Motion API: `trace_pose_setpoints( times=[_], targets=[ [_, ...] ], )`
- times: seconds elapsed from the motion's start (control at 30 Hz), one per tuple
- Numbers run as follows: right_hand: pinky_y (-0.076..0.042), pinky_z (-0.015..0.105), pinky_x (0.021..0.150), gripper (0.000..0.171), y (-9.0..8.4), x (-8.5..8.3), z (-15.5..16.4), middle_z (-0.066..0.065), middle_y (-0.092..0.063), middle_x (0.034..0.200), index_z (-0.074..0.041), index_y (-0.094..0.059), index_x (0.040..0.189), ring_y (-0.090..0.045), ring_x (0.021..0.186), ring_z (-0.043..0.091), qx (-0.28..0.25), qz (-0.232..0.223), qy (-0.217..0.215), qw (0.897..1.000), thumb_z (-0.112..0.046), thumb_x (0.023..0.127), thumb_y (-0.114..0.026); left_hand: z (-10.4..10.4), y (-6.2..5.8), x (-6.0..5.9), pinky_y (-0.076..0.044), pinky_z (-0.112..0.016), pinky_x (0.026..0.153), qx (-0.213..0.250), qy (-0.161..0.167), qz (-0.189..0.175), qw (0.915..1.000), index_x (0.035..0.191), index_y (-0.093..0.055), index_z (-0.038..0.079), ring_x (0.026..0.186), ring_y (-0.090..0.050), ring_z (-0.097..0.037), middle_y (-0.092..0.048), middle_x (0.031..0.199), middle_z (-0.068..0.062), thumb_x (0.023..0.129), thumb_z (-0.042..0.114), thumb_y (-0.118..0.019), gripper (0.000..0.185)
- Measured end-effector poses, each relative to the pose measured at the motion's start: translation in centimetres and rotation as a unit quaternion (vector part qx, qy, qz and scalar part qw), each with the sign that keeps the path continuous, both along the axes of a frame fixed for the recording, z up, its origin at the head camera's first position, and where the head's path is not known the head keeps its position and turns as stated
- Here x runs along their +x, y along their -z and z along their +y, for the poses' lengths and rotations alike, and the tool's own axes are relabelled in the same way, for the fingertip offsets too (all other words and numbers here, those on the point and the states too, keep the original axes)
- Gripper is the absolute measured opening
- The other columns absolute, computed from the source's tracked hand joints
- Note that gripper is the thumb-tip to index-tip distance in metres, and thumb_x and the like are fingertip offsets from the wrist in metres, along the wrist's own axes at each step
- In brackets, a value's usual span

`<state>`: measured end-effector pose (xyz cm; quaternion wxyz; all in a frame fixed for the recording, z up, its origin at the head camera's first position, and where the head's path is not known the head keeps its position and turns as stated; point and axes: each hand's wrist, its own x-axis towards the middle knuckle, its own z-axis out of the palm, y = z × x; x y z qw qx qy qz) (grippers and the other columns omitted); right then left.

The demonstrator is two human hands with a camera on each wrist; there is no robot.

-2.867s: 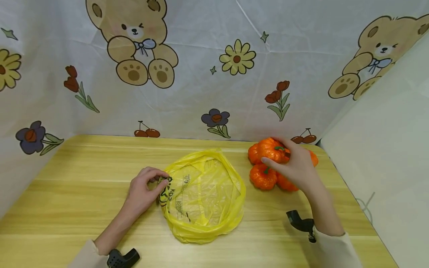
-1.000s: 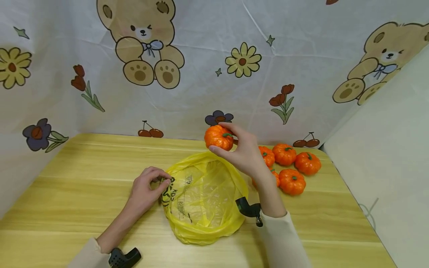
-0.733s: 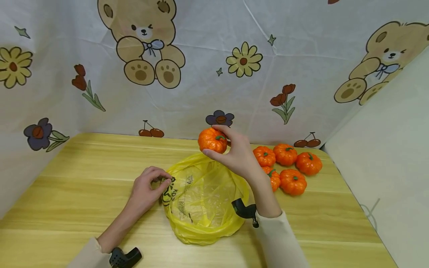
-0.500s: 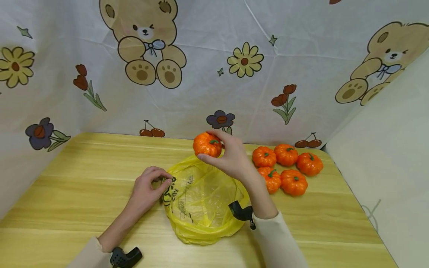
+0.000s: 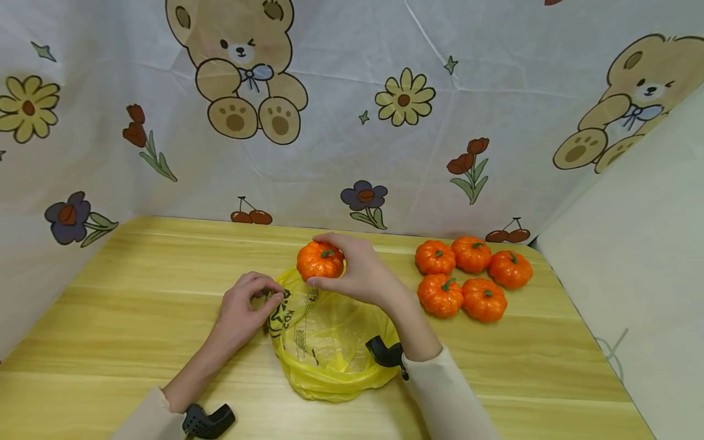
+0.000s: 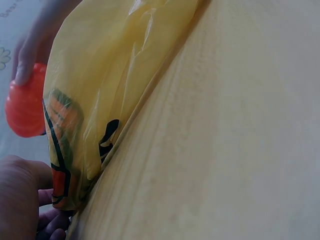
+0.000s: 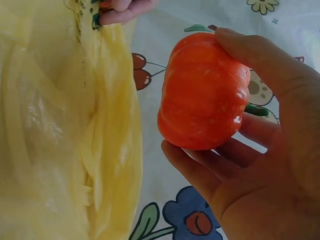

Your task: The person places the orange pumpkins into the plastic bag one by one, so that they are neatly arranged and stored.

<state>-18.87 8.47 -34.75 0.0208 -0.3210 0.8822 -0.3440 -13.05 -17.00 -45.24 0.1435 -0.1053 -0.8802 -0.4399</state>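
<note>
Hands at the yellow bag: our right one holds a small pumpkin above it, our left one pinches its rim.

From the head view, our right hand curls its fingers round an orange pumpkin just over the far edge of the yellow bag, which lies open on the counter; our left hand pinches the bag's left rim, and five more pumpkins sit clustered well to the right. From the left wrist view, the left hand grips the printed edge of the bag, with the pumpkin beyond it. From the right wrist view, the right hand cradles the pumpkin beside the bag's mouth.
</note>
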Motion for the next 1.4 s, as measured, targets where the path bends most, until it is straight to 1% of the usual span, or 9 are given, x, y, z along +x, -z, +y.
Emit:
trace_pose_setpoints(
  times=[0.2, 0.27, 0.4, 0.5, 0.67, 0.9, 1.03, 1.2, 1.4],
  targets=[
    [-0.051, 0.04, 0.11, 0.071, 1.0, 0.0, -0.7, 0.001, -0.065, 0.144, -0.013, -0.061, 0.146, -0.061, 0.131, 0.021, 0.036, -0.018, -0.032, 0.999, -0.037, 0.086, -0.089, -0.1, 0.0, 0.0, -0.048, -0.03, 0.082, 0.001, 0.0, -0.005, 1.0, 0.099, -0.079, 0.015, 0.096, -0.06, -0.015, -0.069, 0.106, 0.003, 0.095, 0.013, -0.079, 0.005],
    [-0.049, 0.04, 0.112, 0.071, 1.3, 0.0, -0.9, 0.001, -0.066, 0.143, -0.014, -0.061, 0.146, -0.061, 0.131, 0.02, 0.05, -0.027, -0.044, 0.997, -0.038, 0.086, -0.089, -0.1, 0.0, -0.1, -0.048, -0.03, 0.082, 0.0, -0.001, -0.007, 1.0, 0.099, -0.079, 0.015, 0.096, -0.06, -0.015, -0.069, 0.106, 0.003, 0.095, 0.014, -0.079, 0.004],
    [-0.05, 0.038, 0.109, 0.069, 1.8, 0.1, -1.3, 0.001, -0.067, 0.14, -0.015, -0.061, 0.145, -0.064, 0.125, 0.018, 0.073, -0.039, -0.065, 0.994, -0.041, 0.086, -0.088, -0.1, 0.1, -0.1, -0.048, -0.031, 0.083, -0.003, -0.004, -0.011, 0.9999, 0.099, -0.079, 0.014, 0.097, -0.06, -0.015, -0.069, 0.106, 0.003, 0.096, 0.016, -0.078, 0.004],
    [-0.052, 0.037, 0.107, 0.07, 2.1, 0.1, -1.4, 0.001, -0.068, 0.138, -0.015, -0.061, 0.145, -0.065, 0.121, 0.017, 0.081, -0.04, -0.066, 0.994, -0.042, 0.086, -0.088, 0.0, 0.1, -0.2, -0.048, -0.031, 0.083, -0.004, -0.005, -0.014, 0.9999, 0.099, -0.079, 0.014, 0.097, -0.06, -0.015, -0.069, 0.106, 0.003, 0.096, 0.017, -0.079, 0.004],
    [-0.052, 0.036, 0.107, 0.07, 2.6, 0.1, -1.7, 0.002, -0.068, 0.137, -0.013, -0.059, 0.146, -0.064, 0.121, 0.018, 0.083, -0.041, -0.063, 0.994, -0.039, 0.087, -0.088, 0.1, 0.1, -0.2, -0.048, -0.032, 0.084, -0.005, -0.006, -0.016, 0.9998, 0.1, -0.079, 0.013, 0.098, -0.06, -0.016, -0.069, 0.106, 0.002, 0.095, 0.016, -0.079, 0.005],
    [-0.048, 0.04, 0.113, 0.074, 3.4, 0.3, -2.5, 0.004, -0.063, 0.145, -0.012, -0.056, 0.15, -0.06, 0.131, 0.022, 0.092, -0.058, -0.054, 0.993, -0.039, 0.088, -0.087, 0.0, 0.0, -0.1, -0.048, -0.03, 0.081, -0.001, -0.008, -0.004, 1.0, 0.096, -0.078, 0.015, 0.096, -0.06, -0.016, -0.069, 0.105, 0.001, 0.093, 0.01, -0.08, 0.006],
    [-0.044, 0.043, 0.117, 0.079, 3.4, 0.6, -2.5, 0.004, -0.058, 0.151, -0.015, -0.052, 0.154, -0.055, 0.138, 0.024, 0.115, -0.064, -0.062, 0.989, -0.04, 0.088, -0.087, 0.0, 0.1, 0.0, -0.047, -0.029, 0.08, 0.001, -0.007, 0.004, 1.0, 0.094, -0.077, 0.016, 0.096, -0.061, -0.016, -0.069, 0.104, 0.001, 0.092, 0.008, -0.081, 0.009],
    [-0.04, 0.045, 0.121, 0.08, 2.8, 0.6, -2.0, 0.003, -0.054, 0.156, -0.017, -0.049, 0.156, -0.05, 0.144, 0.026, 0.133, -0.065, -0.078, 0.986, -0.025, 0.087, -0.088, 0.0, 0.2, -0.1, -0.047, -0.028, 0.08, 0.002, -0.004, 0.007, 1.0, 0.094, -0.077, 0.017, 0.096, -0.061, -0.015, -0.069, 0.104, 0.002, 0.093, 0.009, -0.081, 0.009],
    [-0.038, 0.044, 0.123, 0.083, 2.5, 0.4, -1.4, 0.002, -0.052, 0.158, -0.019, -0.047, 0.158, -0.048, 0.146, 0.024, 0.133, -0.082, -0.086, 0.984, -0.004, 0.083, -0.079, 0.0, 0.1, -0.1, -0.047, -0.027, 0.079, 0.003, -0.003, 0.013, 0.9999, 0.094, -0.077, 0.017, 0.095, -0.061, -0.015, -0.069, 0.103, 0.002, 0.092, 0.009, -0.082, 0.009]
  ],
)
